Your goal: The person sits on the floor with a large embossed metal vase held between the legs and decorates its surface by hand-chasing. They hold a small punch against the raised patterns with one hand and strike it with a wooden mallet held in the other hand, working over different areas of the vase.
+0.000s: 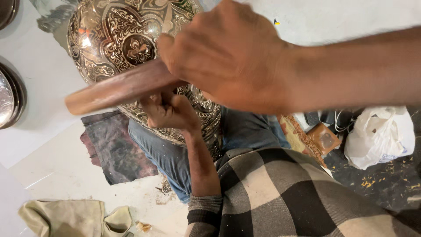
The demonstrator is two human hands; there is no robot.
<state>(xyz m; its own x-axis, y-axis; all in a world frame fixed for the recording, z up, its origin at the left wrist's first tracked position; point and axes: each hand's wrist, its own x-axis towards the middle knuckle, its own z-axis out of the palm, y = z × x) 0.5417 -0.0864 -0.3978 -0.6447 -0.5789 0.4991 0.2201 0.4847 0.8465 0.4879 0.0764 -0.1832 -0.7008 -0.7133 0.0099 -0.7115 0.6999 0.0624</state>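
Resting against the lap, a large engraved metal vessel [131, 48] is seen at the far left of the view, tilted over blue trousers [175, 162]. A wooden handle [118, 90], blurred with motion, is clenched in the right hand [228, 57], raised above the vessel's decorated wall. Just below it, the left hand [169, 109] is pinched shut against the vessel; a small tool may be held there, but it cannot be made out. A mistimed blow is judged the main risk: the left-hand fingers lie directly under the handle and could be struck. The rounded vessel could also roll off the lap, or the fine pattern could be dented. A dark rag [114, 149] lies to the left, a white bag [381, 136] at the right.
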